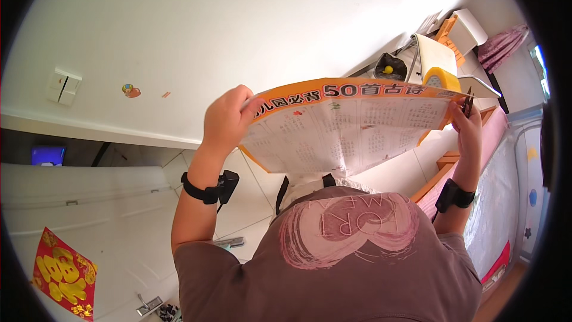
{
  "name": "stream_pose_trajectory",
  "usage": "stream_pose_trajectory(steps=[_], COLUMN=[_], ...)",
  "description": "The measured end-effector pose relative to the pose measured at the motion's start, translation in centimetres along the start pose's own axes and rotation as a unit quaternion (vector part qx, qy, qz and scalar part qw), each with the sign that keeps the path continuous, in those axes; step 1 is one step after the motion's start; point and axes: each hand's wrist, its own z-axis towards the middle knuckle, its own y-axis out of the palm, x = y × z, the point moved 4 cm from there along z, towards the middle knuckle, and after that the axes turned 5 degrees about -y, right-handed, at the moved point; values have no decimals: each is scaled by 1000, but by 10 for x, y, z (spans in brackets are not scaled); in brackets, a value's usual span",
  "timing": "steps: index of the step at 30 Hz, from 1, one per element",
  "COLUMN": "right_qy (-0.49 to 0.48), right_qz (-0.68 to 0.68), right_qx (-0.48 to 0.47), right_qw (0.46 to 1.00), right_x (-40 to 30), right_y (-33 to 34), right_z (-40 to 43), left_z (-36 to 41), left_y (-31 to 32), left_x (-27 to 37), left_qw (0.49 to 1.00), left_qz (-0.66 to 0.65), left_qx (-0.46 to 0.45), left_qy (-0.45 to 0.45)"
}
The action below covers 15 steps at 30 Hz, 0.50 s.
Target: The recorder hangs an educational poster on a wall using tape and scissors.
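A large paper poster (344,129) with an orange border and printed columns of Chinese text is stretched between my two hands in front of my chest. My left hand (230,118) pinches its upper left corner, thumb on the printed side. At the right edge my right hand (467,123) grips the sheet. Dark pointed metal blades (468,102), seemingly of small scissors, stick up from that same hand. Just behind the top edge shows a yellow tape roll (442,79); whether a hand supports it is hidden. The poster bows and is creased down its middle.
Ahead stands a white wall (268,22) with a switch plate (65,87) and small stickers. A lined trash bin (390,67) and a white chair (435,56) are at the far right. A bed (494,188) lies to my right, a white door (111,214) to my left.
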Motion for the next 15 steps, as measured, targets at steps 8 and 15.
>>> stream_pose_trajectory(steps=[8, 15], right_qy=[-10, -55], right_qz=[-3, 30], right_qx=[50, 84], right_qw=[999, 994], right_x=[1, -50], right_y=[-7, 6], right_z=[42, 74], left_z=[36, 57], left_y=[-60, -35], left_x=[-34, -28], left_qw=[971, 979], left_qz=[-37, 32], left_qx=[229, 38], left_qy=[59, 200])
